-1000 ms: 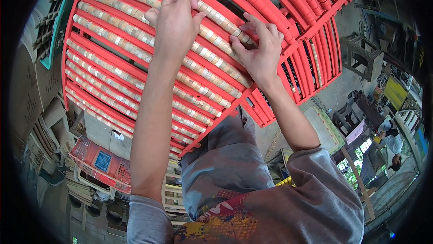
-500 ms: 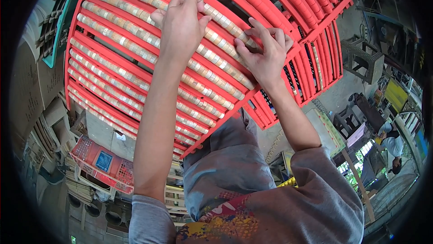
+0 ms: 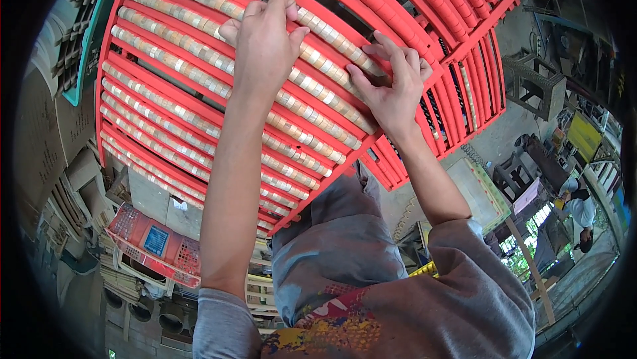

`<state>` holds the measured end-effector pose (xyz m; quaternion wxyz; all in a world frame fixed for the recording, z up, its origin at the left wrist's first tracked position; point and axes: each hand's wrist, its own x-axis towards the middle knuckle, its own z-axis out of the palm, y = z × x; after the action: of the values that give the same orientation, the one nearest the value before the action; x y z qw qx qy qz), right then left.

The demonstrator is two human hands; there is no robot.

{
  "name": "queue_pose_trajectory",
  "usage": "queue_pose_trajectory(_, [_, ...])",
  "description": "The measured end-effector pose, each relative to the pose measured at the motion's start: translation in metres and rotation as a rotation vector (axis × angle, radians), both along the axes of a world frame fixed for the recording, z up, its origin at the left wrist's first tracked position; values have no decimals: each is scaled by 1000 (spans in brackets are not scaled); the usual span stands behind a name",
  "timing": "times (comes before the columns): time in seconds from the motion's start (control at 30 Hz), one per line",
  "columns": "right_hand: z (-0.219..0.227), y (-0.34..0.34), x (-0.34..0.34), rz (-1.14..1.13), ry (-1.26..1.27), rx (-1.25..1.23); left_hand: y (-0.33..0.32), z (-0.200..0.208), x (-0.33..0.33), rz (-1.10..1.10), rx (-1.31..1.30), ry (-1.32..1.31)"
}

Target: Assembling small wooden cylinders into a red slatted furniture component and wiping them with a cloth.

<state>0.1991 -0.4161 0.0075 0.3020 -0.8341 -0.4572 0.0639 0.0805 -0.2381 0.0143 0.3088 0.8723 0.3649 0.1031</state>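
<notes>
Both hands rest on one row (image 3: 332, 34) of small tan discs in a red tray (image 3: 133, 60). The row sits in a groove near the tray's upper-middle part, w/ more filled rows below it toward the tray's lower-left corner.

Left hand (image 3: 265, 44): palm down on the row's upper-left stretch, fingers curled over the discs and together, pressing rather than clamped round anything. Right hand (image 3: 391, 90): further down-right on the same row, fingers (image 3: 391, 60) spread a bit, tips on the discs at the row's end. Can't tell if either hand pinches a single disc.

Key relation: row's long axis runs diagonally, upper-left to lower-right, and the hands bracket it along that axis. Discs lie right under both hands; left is nearer the row's start, right nearer its lower end by the tray's right edge.

Vs. 0.5 s ago: little changed. Both hands on the same row, right hand approx. same spot, left shifted only slightly. Tray hasn't moved.

Beyond the tray's right edge, a second red tray (image 3: 478, 60); below it, a cluttered workshop floor.
</notes>
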Motion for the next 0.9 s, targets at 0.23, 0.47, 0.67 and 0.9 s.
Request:
queue_pose_trajectory(0.23, [-5,8,-6,-65,18,23,1,-6,1,53,-107,-109])
queue_pose_trajectory(0.47, [-5,7,-6,-81,39,38,-2,-5,0,41,-41,-68])
queue_pose_trajectory(0.67, [1,4,1,-44,29,19,0,0,2,70,-149,-83])
queue_pose_trajectory(0.9, [16,-7,10,-42,63,-51,3,6,1,52,-73,-44])
